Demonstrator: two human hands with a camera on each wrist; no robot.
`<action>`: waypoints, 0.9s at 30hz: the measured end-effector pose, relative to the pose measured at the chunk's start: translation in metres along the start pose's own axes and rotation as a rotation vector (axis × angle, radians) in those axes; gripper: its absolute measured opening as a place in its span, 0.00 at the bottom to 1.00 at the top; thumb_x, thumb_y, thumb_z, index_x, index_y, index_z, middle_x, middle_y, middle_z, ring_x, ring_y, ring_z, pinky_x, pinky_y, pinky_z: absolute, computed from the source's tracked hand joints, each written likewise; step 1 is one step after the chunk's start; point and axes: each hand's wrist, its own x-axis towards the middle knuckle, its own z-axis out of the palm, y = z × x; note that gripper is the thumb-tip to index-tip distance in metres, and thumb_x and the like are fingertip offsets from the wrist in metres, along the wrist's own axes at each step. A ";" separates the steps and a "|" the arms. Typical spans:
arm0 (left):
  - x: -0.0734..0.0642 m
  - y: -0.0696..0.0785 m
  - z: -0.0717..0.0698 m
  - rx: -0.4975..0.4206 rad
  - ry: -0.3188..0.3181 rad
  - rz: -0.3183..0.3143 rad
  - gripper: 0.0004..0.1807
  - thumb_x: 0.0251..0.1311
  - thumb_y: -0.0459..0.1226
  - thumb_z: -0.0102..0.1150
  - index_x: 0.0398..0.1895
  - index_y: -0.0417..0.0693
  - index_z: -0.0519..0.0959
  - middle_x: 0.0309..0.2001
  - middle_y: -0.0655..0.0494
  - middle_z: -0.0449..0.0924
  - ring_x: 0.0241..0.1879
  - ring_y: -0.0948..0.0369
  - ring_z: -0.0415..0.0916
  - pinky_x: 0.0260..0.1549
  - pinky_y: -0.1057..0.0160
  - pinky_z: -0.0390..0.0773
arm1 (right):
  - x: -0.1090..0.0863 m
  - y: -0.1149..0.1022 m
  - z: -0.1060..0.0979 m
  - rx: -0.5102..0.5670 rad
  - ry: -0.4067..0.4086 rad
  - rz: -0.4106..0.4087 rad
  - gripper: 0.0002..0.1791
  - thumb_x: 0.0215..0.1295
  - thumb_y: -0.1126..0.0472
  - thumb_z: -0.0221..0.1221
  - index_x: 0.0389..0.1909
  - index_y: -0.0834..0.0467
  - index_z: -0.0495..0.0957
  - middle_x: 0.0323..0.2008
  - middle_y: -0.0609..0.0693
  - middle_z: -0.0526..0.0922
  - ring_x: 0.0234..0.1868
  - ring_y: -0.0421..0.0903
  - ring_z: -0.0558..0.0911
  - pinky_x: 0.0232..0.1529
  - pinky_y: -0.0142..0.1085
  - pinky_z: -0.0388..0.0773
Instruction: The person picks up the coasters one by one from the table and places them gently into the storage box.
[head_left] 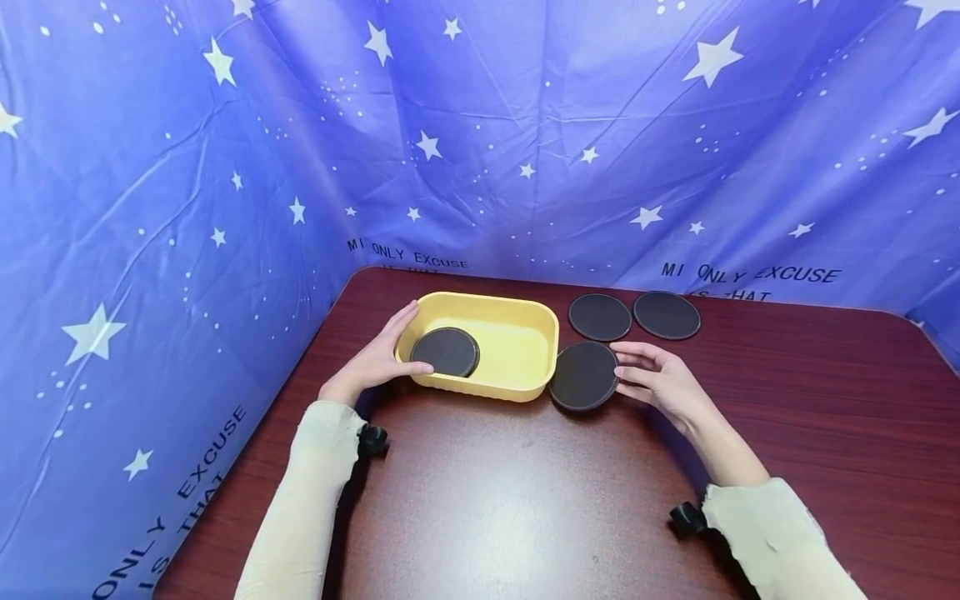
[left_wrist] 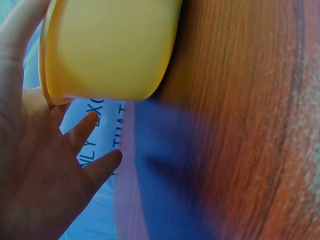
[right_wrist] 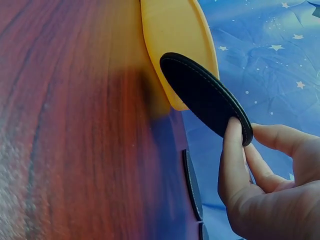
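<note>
My right hand (head_left: 663, 385) pinches a round black coaster (head_left: 583, 377) by its right edge, between thumb and fingers. In the right wrist view this coaster (right_wrist: 202, 95) is tilted and held above the table, with pale stitching round its rim. It is beside the right end of a yellow plastic basket (head_left: 517, 389). At the basket's left end my left hand (head_left: 375, 357) holds the rim, thumb on the near side and fingers round the far side. Some of its fingers stand spread off the wall in the left wrist view. Another black coaster (head_left: 447, 352) lies inside, at the left.
Two more black coasters (head_left: 600, 317) (head_left: 667, 315) lie side by side on the dark red wooden table (head_left: 480, 500), behind the held one. A blue cloth (head_left: 480, 133) with white stars hangs behind the table and along its left side.
</note>
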 end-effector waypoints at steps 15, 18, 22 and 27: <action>0.000 0.000 0.000 0.002 -0.004 -0.002 0.60 0.52 0.48 0.74 0.81 0.51 0.44 0.82 0.56 0.36 0.81 0.52 0.36 0.76 0.42 0.47 | -0.009 -0.019 -0.003 0.050 0.017 -0.052 0.20 0.67 0.75 0.57 0.52 0.51 0.81 0.42 0.42 0.85 0.42 0.35 0.86 0.43 0.31 0.85; 0.000 0.000 0.000 0.002 -0.006 -0.008 0.60 0.52 0.48 0.74 0.81 0.51 0.44 0.82 0.58 0.35 0.81 0.53 0.36 0.77 0.43 0.47 | -0.011 -0.022 -0.004 0.060 0.010 -0.073 0.20 0.66 0.76 0.56 0.52 0.52 0.81 0.43 0.43 0.85 0.42 0.35 0.86 0.43 0.31 0.85; 0.000 0.000 0.000 0.003 -0.006 -0.008 0.61 0.51 0.48 0.74 0.81 0.52 0.44 0.82 0.59 0.35 0.81 0.53 0.36 0.77 0.43 0.48 | -0.012 -0.026 -0.005 0.085 0.003 -0.096 0.21 0.66 0.77 0.56 0.53 0.53 0.82 0.43 0.44 0.85 0.42 0.36 0.86 0.43 0.32 0.85; 0.000 0.000 0.000 0.006 -0.007 -0.012 0.60 0.52 0.48 0.74 0.81 0.53 0.43 0.82 0.59 0.35 0.81 0.54 0.36 0.77 0.43 0.48 | -0.013 -0.030 -0.005 0.107 0.008 -0.118 0.22 0.66 0.79 0.55 0.52 0.53 0.82 0.42 0.44 0.86 0.41 0.37 0.86 0.42 0.32 0.86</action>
